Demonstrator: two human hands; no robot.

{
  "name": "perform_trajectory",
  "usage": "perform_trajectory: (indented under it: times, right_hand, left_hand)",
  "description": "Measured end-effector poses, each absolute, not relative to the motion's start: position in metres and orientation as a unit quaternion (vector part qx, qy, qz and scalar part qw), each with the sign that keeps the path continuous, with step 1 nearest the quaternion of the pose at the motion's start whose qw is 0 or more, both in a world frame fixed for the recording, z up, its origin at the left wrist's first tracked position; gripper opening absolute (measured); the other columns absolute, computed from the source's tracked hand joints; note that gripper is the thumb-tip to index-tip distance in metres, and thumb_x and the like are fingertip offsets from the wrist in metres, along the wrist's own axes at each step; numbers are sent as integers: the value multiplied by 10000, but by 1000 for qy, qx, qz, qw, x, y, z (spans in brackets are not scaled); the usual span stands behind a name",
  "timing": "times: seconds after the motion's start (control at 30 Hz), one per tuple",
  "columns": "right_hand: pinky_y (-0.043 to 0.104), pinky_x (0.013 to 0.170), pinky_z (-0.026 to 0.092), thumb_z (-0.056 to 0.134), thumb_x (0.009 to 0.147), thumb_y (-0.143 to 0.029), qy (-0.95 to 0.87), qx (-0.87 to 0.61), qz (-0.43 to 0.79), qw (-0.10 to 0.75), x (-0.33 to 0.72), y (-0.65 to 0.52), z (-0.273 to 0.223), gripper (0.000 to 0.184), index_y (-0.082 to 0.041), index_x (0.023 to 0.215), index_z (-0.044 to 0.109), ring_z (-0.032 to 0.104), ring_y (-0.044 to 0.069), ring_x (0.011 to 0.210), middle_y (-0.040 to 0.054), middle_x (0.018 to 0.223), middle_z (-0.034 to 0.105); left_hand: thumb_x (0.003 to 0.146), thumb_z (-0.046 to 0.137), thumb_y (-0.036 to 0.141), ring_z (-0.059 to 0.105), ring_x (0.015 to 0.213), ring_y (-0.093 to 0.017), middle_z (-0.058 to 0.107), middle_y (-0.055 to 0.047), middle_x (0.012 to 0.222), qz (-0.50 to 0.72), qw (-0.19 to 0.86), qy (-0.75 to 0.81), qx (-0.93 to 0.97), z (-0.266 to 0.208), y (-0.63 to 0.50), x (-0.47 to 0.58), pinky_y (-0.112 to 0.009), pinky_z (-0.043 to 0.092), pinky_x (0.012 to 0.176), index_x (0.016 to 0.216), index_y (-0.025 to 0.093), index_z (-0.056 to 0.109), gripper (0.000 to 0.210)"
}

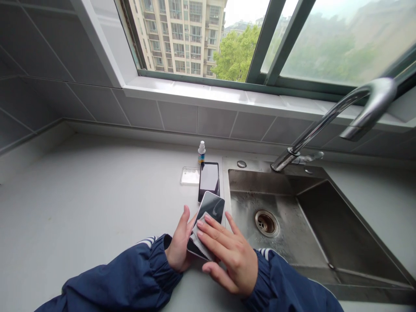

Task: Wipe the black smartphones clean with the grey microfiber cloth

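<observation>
A phone [215, 205] is tilted at the near end of a black-screened device [209, 177]. The left hand's [180, 243] grip grasps its edge, thumb raised; the right hand [231, 253], unclenched, pins a grey cloth [199, 242] against the screen. A hard push could make the phone slip past that raised thumb, perhaps toward the sink [310, 208], which holds droplets. On the tabletop [97, 203] are a clear case [189, 176] and a small bottle [201, 152], contents not discernible.

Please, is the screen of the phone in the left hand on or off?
Probably off: the uncovered part of the phone shows dark glass with only reflections. The cloth and right hand hide the rest.
</observation>
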State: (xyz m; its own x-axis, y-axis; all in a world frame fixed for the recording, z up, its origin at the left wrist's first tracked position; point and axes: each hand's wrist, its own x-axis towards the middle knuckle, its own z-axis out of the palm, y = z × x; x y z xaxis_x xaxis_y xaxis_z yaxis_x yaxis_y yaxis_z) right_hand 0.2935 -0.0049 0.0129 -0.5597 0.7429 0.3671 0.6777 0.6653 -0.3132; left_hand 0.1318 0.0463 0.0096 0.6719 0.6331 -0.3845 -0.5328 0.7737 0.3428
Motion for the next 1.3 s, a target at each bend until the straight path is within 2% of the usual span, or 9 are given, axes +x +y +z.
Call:
perform_trajectory:
  times: [0.2,0.33,0.5,0.7,0.87,1.0,1.07,1.17,1.3]
  right_hand:
    - [552,1201,111,385,1002,-351,-850,-478,42,216,310,6,8,573,-114,1511,276,212,277,1477,125,1566,298]
    - [571,1186,155,401,992,-399,-841,-490,43,227,306,3,7,626,-95,1520,253,182,311,1481,150,1573,269]
    - [546,1211,69,451,945,-570,-887,-393,72,233,290,-8,14,703,-99,1462,378,229,305,1469,119,1532,370]
    - [542,1216,39,500,931,-533,-904,-335,84,252,288,-9,17,642,-123,1421,439,293,277,1449,99,1449,498]
    - [570,1201,90,443,982,-421,-885,-402,52,228,299,-1,15,604,-95,1480,343,246,301,1463,143,1523,382]
    - [587,1177,158,422,987,-357,-842,-474,16,257,306,2,11,630,-76,1521,240,192,331,1475,178,1567,275]
    - [584,1175,166,423,985,-360,-828,-493,10,266,307,3,9,645,-77,1528,219,179,335,1478,179,1576,251]
    - [581,1174,171,441,979,-363,-826,-502,11,257,307,4,7,660,-84,1531,211,172,335,1480,175,1578,247]
    - [600,1176,142,451,975,-354,-840,-482,14,247,306,4,11,626,-105,1518,264,202,328,1473,162,1556,309]
  left_hand:
    - [908,301,681,668,1019,-283,660,-127,1181,279,917,211,192,6,44,133,-429,485,933,1493,249,342,728]
    - [921,347,638,669,1015,-273,659,-122,1192,297,908,211,207,2,43,132,-417,495,923,1491,265,346,682]
    - [912,370,649,661,1037,-274,681,-152,1140,344,890,271,127,11,46,131,-394,484,953,1452,163,414,728]
    - [931,347,626,655,1062,-267,686,-151,1135,364,887,255,124,13,46,131,-389,477,968,1408,169,476,673]
    - [910,384,641,666,1040,-282,683,-147,1149,322,903,217,185,-2,42,129,-393,507,924,1428,176,463,700]
    - [955,365,547,718,860,-268,681,-136,1167,261,896,233,272,0,37,125,-366,554,724,1504,275,334,613]
    - [956,358,545,723,826,-280,683,-145,1164,241,892,248,291,3,37,124,-357,550,659,1512,275,317,619]
    - [949,405,526,695,971,-305,687,-146,1176,233,895,263,275,6,40,125,-387,545,785,1480,222,395,612]
    - [956,471,435,606,1172,-263,678,-111,1221,299,888,272,221,4,45,132,-367,418,1041,1396,169,515,516]
